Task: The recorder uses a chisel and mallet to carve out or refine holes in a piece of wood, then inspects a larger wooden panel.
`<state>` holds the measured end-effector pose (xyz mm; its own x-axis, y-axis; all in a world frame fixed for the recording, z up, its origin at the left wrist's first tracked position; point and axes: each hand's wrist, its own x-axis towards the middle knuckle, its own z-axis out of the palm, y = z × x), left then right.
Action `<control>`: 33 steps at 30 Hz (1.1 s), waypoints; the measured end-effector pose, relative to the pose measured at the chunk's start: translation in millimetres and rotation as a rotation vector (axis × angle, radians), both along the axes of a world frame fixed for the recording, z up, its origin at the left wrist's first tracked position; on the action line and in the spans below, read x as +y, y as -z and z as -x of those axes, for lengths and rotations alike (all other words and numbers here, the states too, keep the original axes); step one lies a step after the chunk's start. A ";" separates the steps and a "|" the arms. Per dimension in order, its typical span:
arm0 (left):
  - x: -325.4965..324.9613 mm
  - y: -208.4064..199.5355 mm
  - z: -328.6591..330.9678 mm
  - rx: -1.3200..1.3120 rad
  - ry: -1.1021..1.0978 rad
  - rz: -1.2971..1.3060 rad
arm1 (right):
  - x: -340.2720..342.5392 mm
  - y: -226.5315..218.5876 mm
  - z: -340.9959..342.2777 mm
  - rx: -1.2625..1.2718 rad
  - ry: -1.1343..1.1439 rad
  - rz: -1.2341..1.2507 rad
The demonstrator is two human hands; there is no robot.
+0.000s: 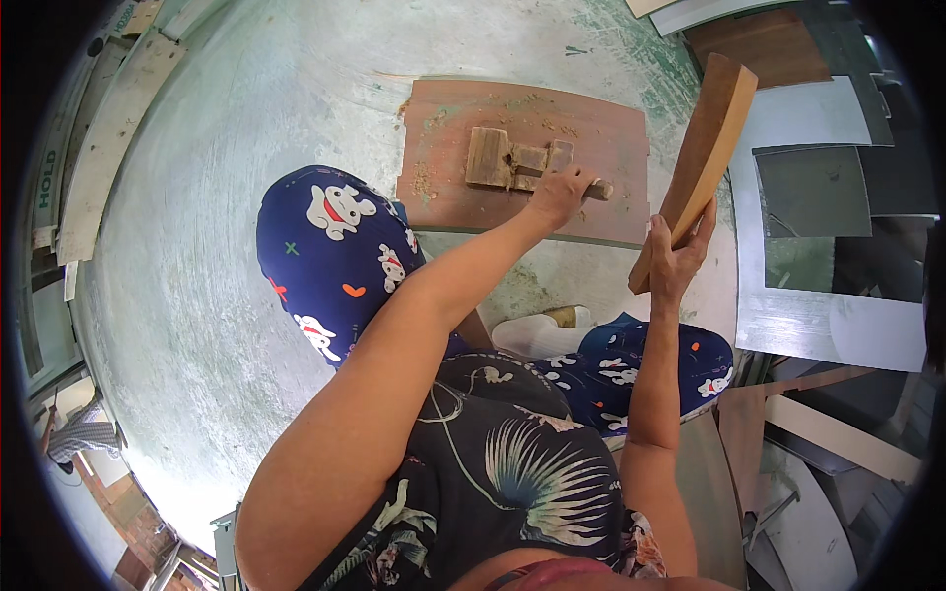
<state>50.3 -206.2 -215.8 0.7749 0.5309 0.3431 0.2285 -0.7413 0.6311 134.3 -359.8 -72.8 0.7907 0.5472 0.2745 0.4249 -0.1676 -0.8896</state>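
Observation:
A brown board (434, 212) lies on the floor in front of me, scattered with small wood shavings. On it rests a worn wooden tool (487, 158), with a broad block at its left end, a notched middle and a rounded end to the right; its exact kind I cannot tell. My left hand (562, 192) is closed on the right part of this tool, hiding some of it. Off to the right, my right hand (680, 251) grips the lower part of a long, slightly curved wooden piece (708, 148), held up at a tilt above the board's right edge.
Sheets and panels (818, 236) in grey, white and brown are piled on the right. Long boards (113, 148) lean along the left side. My bent knee (335, 256) is close to the brown board's left edge, and my foot (542, 335) is just below it.

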 end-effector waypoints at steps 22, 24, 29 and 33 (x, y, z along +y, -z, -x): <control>7.2 19.0 -4.0 0.049 0.007 -0.107 | -23.5 53.7 53.1 0.223 -0.005 0.397; 9.1 21.5 -6.1 0.022 -0.031 -0.029 | -21.4 51.7 49.2 0.158 0.045 0.248; 15.4 15.7 -5.8 0.010 -0.070 -0.103 | -12.3 46.6 47.5 0.159 0.076 0.167; 15.1 5.2 2.9 0.069 -0.037 -0.089 | -8.4 49.9 50.0 0.218 0.027 0.124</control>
